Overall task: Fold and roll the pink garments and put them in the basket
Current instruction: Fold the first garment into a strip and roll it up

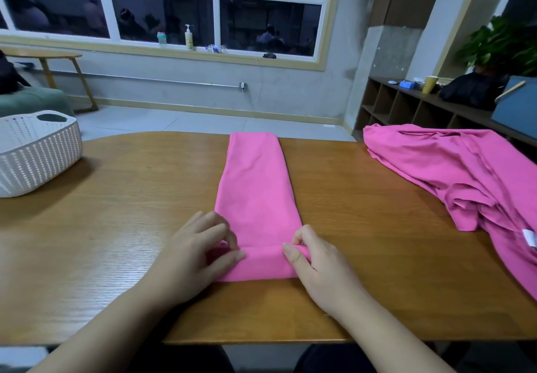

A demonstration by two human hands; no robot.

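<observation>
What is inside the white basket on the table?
The white basket shows only its outer wall and handle hole. Its inside is hidden from this angle, so its contents cannot be seen.

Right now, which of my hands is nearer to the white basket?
Left. Your left hand grips the near left end of the folded pink garment, on the side of the white basket; your right hand grips its right end, farther away.

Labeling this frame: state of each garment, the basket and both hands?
folded pink garment: long strip, near end rolled
loose pink garment: crumpled, unfolded
basket: upright, contents not visible
left hand: fingers pinching the roll
right hand: fingers pinching the roll
</observation>
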